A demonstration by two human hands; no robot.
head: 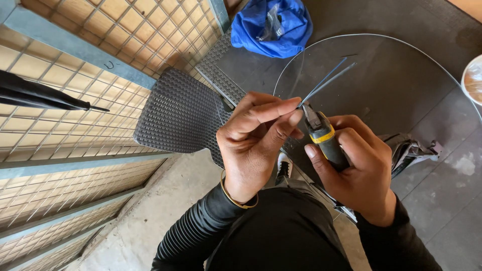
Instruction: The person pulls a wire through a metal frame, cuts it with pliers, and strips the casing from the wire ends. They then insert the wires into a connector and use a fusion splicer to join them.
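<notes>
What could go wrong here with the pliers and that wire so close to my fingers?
The pliers in the right hand grip the wire right beside the left hand's fingertips, so a slip might pinch them. The free wire ends point upward and could flick back if the grip lets go. The long wire loop may spring around.

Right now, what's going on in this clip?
A person is working thin wire with both bare hands. The left hand pinches the wire between thumb and fingers, right beside the tip of a pair of pliers with a yellow-and-black handle, gripped in the right hand. The pliers' nose meets the wire where two ends stick up and out. A long loop of the wire arcs over the dark floor. A blue bag lies beyond.
</notes>
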